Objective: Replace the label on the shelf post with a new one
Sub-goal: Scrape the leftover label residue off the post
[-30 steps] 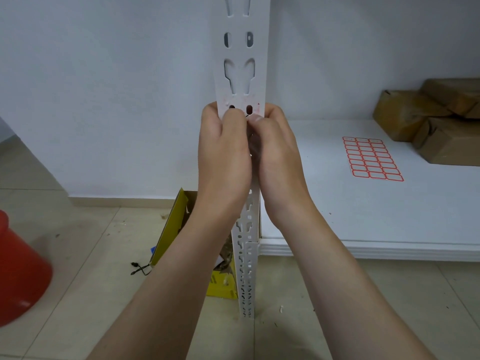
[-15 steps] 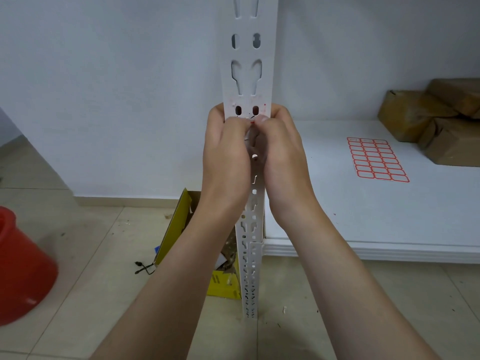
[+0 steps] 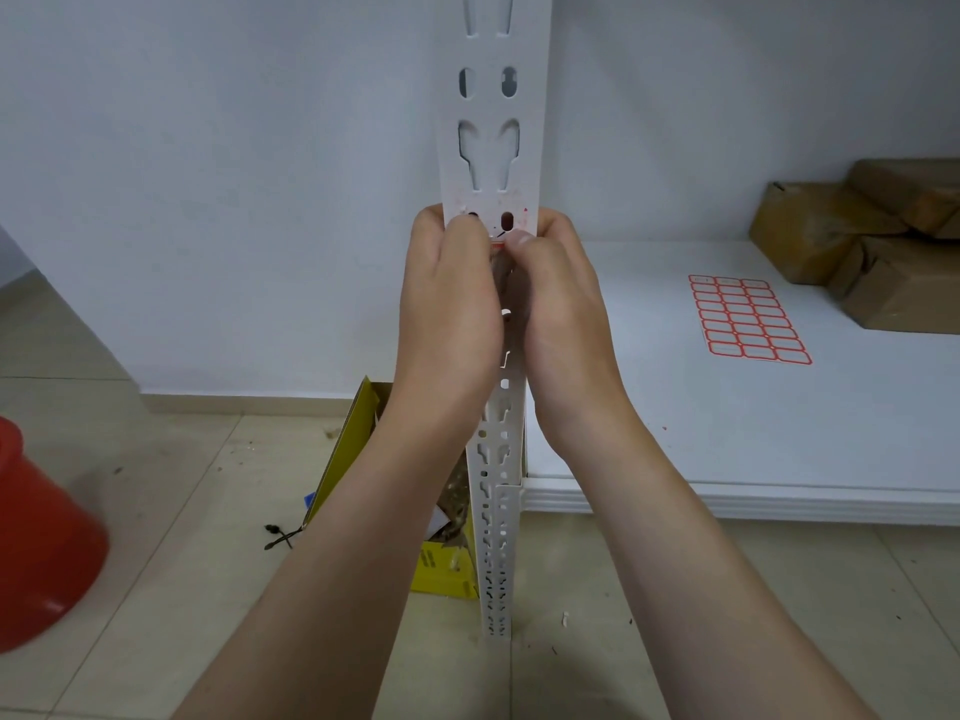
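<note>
The upright white slotted shelf post (image 3: 491, 148) is looking like painted metal, smooth and matt, with scuffed red flecks of paper residue showing near its oval holes. The white shelf board (image 3: 779, 433) is showing a smooth, faintly satin finish, carrying a glossy paper sheet of red-bordered labels (image 3: 748, 318) and brown, creased cardboard parcels (image 3: 857, 241). Below, the beige floor tiles (image 3: 171, 459) are looking dusty beside a shiny red plastic bucket (image 3: 41, 553) and a yellow cardboard box (image 3: 441, 563).

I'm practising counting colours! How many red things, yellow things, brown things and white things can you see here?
Red: 2, the bucket and the red-bordered label sheet
Yellow: 1, the open box on the floor
Brown: 3, the cardboard parcels
White: 2, the shelf post and the shelf board
Total: 8
</note>
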### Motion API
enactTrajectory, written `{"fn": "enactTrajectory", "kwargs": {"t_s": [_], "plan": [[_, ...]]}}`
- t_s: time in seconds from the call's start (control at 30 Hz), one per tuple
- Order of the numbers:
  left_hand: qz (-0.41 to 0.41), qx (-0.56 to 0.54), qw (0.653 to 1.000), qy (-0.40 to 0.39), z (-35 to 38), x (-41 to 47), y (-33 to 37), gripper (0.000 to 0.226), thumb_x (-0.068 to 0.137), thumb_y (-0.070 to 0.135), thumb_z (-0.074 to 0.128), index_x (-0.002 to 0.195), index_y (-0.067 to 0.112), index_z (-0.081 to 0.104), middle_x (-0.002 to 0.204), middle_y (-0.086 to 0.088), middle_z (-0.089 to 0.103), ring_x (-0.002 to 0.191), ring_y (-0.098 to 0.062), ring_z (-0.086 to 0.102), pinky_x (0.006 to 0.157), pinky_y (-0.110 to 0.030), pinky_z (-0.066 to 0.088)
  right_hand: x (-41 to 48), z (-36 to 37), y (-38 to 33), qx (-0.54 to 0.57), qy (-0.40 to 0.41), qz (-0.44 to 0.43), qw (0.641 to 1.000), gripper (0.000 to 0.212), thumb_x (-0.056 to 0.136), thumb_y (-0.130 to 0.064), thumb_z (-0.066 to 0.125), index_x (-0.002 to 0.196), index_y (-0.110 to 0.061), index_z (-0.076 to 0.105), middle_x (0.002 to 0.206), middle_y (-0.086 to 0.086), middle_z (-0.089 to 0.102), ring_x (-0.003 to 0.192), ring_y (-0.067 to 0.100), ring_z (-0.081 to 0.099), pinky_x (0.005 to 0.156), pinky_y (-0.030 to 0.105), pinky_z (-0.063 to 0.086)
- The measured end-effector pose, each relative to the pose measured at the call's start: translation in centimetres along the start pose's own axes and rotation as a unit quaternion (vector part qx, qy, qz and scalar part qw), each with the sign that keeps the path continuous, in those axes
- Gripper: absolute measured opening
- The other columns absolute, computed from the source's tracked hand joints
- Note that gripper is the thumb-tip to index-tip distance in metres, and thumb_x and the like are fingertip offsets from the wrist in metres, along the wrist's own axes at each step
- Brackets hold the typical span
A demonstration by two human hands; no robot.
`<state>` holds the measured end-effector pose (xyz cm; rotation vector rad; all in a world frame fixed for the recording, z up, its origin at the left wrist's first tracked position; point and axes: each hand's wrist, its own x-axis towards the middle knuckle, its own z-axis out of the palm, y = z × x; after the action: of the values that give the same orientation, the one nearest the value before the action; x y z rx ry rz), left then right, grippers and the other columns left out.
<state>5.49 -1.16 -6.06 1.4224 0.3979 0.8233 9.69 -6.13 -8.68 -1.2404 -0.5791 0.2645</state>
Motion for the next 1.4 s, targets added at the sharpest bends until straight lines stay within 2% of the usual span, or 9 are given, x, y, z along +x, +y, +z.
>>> {"fn": "enactTrajectory", "kwargs": {"t_s": [0.17,0.33,0.53,0.7,0.87,1.03,1.27,1.33,1.4], "plan": [[0.012,-0.02,1.0,-0.001,-0.2,-0.1,-0.4,0.026,0.098,0.001,0.038,0.083,0.018,0.053,0.054,0.021,0.056,0.05,0.005,0.051,0.045,-0.01,0.04,0.1,0.0,0.2,0.004,-0.006,-0.001,1.0,0.013,0.088,-0.037,0.049,0.091,-0.031,0.061,0.08,-0.012,0.067,0.078,0.009,0.063,0.074,0.033,0.044],[0.006,-0.096,0.995,-0.038,-0.6,-0.2,-0.9,0.015,0.091,0.018,0.044,0.093,0.016,0.059,0.078,0.006,0.065,0.071,-0.01,0.062,0.056,-0.019,0.049,0.2,0.0,0.3,0.011,-0.001,0.003,1.0,0.013,0.088,-0.038,0.05,0.09,-0.032,0.061,0.086,-0.01,0.07,0.083,0.012,0.068,0.073,0.034,0.045],[0.017,-0.028,0.999,-0.008,-0.4,0.0,-0.9,0.027,0.103,0.004,0.037,0.087,0.017,0.054,0.051,0.023,0.055,0.047,0.007,0.052,0.043,-0.009,0.04,0.1,-0.1,0.2,-0.002,0.001,-0.007,1.0,0.012,0.089,-0.037,0.049,0.088,-0.032,0.06,0.082,-0.013,0.066,0.077,0.008,0.064,0.072,0.032,0.043],[0.03,-0.03,0.999,-0.001,-0.2,0.0,-1.0,0.023,0.099,-0.003,0.037,0.093,0.011,0.055,0.051,0.023,0.057,0.047,0.006,0.052,0.043,-0.01,0.039,0.0,0.0,0.2,-0.001,0.004,-0.013,1.0,0.013,0.09,-0.036,0.049,0.09,-0.031,0.061,0.076,-0.018,0.066,0.075,0.004,0.063,0.072,0.029,0.044],[0.08,-0.022,0.997,-0.008,-0.6,-0.1,-1.9,0.012,0.108,0.011,0.049,0.101,0.01,0.06,0.076,0.013,0.067,0.072,0.0,0.066,0.062,-0.015,0.052,-0.1,-0.1,0.1,-0.004,0.005,-0.016,1.0,0.015,0.098,-0.034,0.051,0.097,-0.026,0.064,0.088,-0.01,0.072,0.083,0.004,0.069,0.075,0.03,0.051],[0.161,0.037,0.986,-0.03,-2.3,0.5,-2.9,0.023,0.11,0.015,0.052,0.118,-0.001,0.067,0.09,0.008,0.072,0.083,-0.003,0.07,0.075,-0.02,0.054,0.0,-0.5,0.2,-0.004,0.014,-0.024,1.0,0.018,0.092,-0.036,0.053,0.096,-0.025,0.066,0.102,0.01,0.076,0.098,0.024,0.074,0.086,0.043,0.059],[0.21,0.107,0.971,-0.035,-3.4,1.1,-3.4,0.027,0.111,0.022,0.048,0.121,0.011,0.071,0.11,-0.008,0.071,0.106,-0.023,0.071,0.091,-0.047,0.059,-0.5,-1.1,0.6,-0.023,0.023,-0.071,0.997,0.027,0.098,-0.03,0.05,0.113,-0.022,0.071,0.098,-0.009,0.076,0.089,0.008,0.072,0.077,0.024,0.055],[0.217,0.112,0.969,-0.038,-3.5,1.2,-3.6,0.028,0.111,0.02,0.046,0.12,0.01,0.071,0.11,-0.008,0.071,0.106,-0.022,0.07,0.092,-0.045,0.059,-0.7,-0.9,1.0,-0.047,0.068,-0.12,0.989,0.028,0.1,-0.023,0.051,0.121,-0.017,0.068,0.109,-0.007,0.076,0.095,0.002,0.072,0.079,0.018,0.054],[0.22,0.119,0.967,-0.042,-3.7,1.3,-3.8,0.032,0.112,0.02,0.042,0.124,0.007,0.069,0.111,-0.007,0.071,0.106,-0.02,0.069,0.092,-0.039,0.058,-0.8,-0.8,1.0,-0.05,0.141,-0.172,0.974,0.022,0.099,-0.02,0.052,0.118,-0.019,0.064,0.113,-0.001,0.071,0.096,0.011,0.069,0.08,0.024,0.056]]}}
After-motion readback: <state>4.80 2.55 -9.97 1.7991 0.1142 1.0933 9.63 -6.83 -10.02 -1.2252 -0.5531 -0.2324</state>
